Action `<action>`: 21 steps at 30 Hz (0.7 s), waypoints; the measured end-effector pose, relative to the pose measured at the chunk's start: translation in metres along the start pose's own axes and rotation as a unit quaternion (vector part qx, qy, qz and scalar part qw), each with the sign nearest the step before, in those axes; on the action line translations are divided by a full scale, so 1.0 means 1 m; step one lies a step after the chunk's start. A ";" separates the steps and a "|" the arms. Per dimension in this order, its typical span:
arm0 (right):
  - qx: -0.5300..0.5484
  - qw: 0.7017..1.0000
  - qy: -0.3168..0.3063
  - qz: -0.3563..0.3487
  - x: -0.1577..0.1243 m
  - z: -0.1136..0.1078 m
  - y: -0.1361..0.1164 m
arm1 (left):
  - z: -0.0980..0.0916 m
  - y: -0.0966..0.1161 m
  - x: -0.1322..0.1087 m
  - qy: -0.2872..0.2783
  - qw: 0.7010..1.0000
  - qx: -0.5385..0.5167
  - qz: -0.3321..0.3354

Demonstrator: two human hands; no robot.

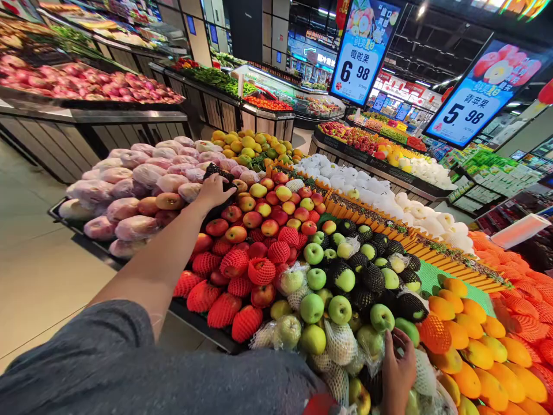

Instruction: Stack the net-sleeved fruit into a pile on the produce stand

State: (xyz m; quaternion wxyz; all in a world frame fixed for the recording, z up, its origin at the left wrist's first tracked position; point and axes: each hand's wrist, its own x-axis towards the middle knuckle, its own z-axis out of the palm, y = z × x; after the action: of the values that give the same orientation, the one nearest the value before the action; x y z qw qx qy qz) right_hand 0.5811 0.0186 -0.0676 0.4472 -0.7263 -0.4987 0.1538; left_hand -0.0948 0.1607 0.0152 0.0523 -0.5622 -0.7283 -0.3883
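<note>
My left hand (212, 191) reaches far out over the display. Its fingers are closed on a black, mesh-like piece (217, 170) between the plastic-wrapped pinkish fruit (137, 227) and the red apples (270, 228). Low at the right, my right hand (400, 369) is among green apples, thumb up and fingers bent, with a gap between them. Its thumb tip is just below a bare green apple (382, 317); another green apple (406, 331) lies close by its fingers. Black foam nets (372, 278) wrap many apples behind, and white foam nets (340, 342) wrap others beside it.
Red foam-netted apples (234, 263) fill the front middle. Yellow-orange mangoes (490, 376) are piled at the right. An orange slatted divider (367, 214) runs behind the apples, with white-netted fruit (345, 178) beyond. Price screens (363, 52) hang above. A tiled floor (38, 253) lies left.
</note>
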 end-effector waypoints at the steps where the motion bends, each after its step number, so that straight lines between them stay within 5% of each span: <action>1: -0.030 0.999 0.002 -0.030 0.003 0.002 0.004 | 0.000 -0.001 -0.001 0.001 1.000 0.004 -0.018; 5: -0.127 0.984 -0.016 -0.127 0.018 0.022 0.015 | -0.003 0.006 -0.007 0.015 1.000 0.015 -0.020; 9: -0.190 0.973 -0.060 -0.114 0.030 0.038 0.011 | 0.005 0.041 -0.037 0.039 0.997 0.009 0.067; 14: -0.222 0.969 -0.090 -0.054 0.032 0.032 0.004 | 0.030 0.101 -0.111 -0.027 0.990 -0.036 0.132; 21: -0.070 0.946 -0.263 -0.175 0.017 0.047 0.034 | 0.083 0.167 -0.219 -0.185 0.953 -0.132 0.203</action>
State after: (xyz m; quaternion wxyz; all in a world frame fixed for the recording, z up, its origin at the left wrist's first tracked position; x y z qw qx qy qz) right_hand 0.5774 0.0525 -0.1170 0.2680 -0.5911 -0.7272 0.2236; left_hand 0.1580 0.0529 -0.0703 -0.0803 -0.7619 -0.5381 -0.3515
